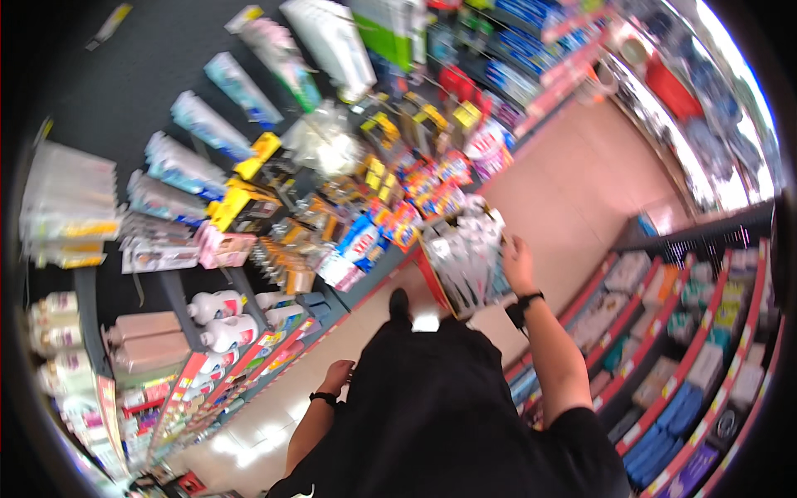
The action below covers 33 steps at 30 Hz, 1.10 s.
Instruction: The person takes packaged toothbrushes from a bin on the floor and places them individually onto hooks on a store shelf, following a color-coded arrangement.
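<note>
A glossy, pinkish-beige tiled floor [594, 158] runs through a narrow shop aisle, flanked on the left by a matte black wall panel [174, 46] above dark shelving with red-edged boards [184, 373]. Opposite stand tiered black shelves with curving red front strips [687, 336]. White light glares at upper right; bright reflections [257, 446] streak the lower-left tiles.

The person's right arm [554, 357] stretches forward from a short black sleeve [573, 436], fingers of the right hand [519, 264] bent inward. The left arm [304, 432] hangs lower beside the torso [432, 390], the left hand [335, 378] partly hidden at its fingertips. Both wrists wear dark bands; one dark-shod foot [400, 304] shows ahead.
</note>
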{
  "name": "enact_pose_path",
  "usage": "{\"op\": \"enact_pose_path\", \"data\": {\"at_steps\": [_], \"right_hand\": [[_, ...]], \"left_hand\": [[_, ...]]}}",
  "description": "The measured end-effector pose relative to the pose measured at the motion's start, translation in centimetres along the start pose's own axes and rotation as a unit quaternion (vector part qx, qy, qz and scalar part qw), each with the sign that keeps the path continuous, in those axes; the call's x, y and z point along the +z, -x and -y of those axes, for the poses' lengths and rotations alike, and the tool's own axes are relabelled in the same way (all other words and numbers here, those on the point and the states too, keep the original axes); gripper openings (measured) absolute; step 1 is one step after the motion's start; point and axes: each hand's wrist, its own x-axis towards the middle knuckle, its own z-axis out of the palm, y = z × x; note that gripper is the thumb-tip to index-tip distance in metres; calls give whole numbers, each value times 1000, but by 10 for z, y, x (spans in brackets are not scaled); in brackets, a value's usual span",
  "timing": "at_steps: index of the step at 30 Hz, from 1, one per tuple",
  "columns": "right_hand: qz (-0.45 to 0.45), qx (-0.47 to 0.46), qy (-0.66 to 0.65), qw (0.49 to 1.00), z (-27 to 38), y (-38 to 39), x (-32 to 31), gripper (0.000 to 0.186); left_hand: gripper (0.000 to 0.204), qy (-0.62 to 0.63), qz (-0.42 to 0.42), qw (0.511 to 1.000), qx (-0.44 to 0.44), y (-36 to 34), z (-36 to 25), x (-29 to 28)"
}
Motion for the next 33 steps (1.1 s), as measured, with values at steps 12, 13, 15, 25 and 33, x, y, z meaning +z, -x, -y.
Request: {"op": "enact_pose_path", "data": {"at_steps": [12,13,15,25,33], "right_hand": [[195,-168,-171,951,224,-6,-12,23],[212,-208,-160,941,254,-5,-7,22],[219,-221,-117,943,333,6,-11,17],[246,-569,-182,763,646,65,30,32],[215,-533,-279,769,744,84,94,44]], "left_hand": [[20,317,-213,887,259,75,-234,-114],[17,331,-223,861,315,89,-251,-132],[16,359,-269,800,399,124,-295,-160],[32,323,-477,549,605,233,-391,-272],[58,265,-536,579,555,231,-424,-312]]}}
